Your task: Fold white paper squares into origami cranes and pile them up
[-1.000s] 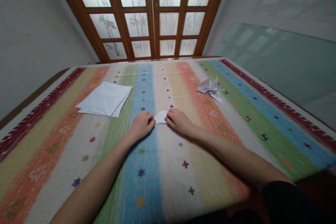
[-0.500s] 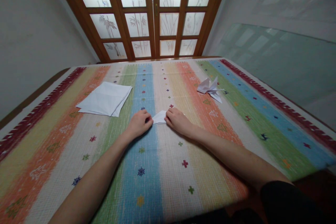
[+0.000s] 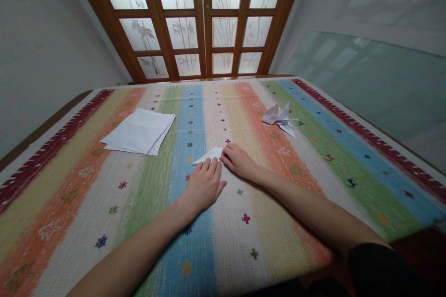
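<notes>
L. hand (image 3: 202,186): fingers outstretched, close tog., tips on near edge of folded white paper (image 3: 211,152); R. hand (image 3: 240,162): fingers curled in, pinching paper's R. end. Paper lies mid striped tablecloth (image 3: 146,222), btwn. white sheets (image 3: 139,130) (far L.) & paper crane (image 3: 273,114) (far R.).

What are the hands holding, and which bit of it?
The right hand seems to hold the small folded paper by its right end. The left hand isn't gripping, just touching the near edge.
</notes>
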The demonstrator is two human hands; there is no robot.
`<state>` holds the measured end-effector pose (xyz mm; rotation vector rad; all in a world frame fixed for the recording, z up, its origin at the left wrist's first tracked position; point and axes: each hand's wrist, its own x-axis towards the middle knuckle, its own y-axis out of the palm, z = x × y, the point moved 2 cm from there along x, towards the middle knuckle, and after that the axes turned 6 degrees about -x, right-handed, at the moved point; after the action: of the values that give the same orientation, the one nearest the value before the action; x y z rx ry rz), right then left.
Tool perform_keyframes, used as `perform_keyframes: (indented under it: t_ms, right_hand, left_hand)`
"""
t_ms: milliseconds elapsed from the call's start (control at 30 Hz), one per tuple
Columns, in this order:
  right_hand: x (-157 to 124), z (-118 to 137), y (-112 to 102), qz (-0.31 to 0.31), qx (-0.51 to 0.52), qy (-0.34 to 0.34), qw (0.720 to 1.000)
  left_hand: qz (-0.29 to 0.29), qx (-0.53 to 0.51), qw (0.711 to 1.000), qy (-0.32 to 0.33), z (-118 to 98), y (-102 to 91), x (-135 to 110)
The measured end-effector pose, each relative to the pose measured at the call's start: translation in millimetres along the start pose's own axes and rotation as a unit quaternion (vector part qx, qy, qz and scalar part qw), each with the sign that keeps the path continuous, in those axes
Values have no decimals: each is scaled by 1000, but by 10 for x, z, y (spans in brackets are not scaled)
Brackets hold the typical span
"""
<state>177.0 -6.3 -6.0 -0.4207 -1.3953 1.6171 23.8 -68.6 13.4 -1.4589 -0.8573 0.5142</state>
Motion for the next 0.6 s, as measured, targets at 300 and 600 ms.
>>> perform_keyframes:
  t_ms: [300,600]
  right_hand:
    - [-94,-108,-184,34,131,-56,989]
    - [-111,-21,-163,-30,59,-80,995]
  left_hand:
    - [-58,-125,988,-74,395,15,33]
    - [-95,-164,981,-48,485,35,63]
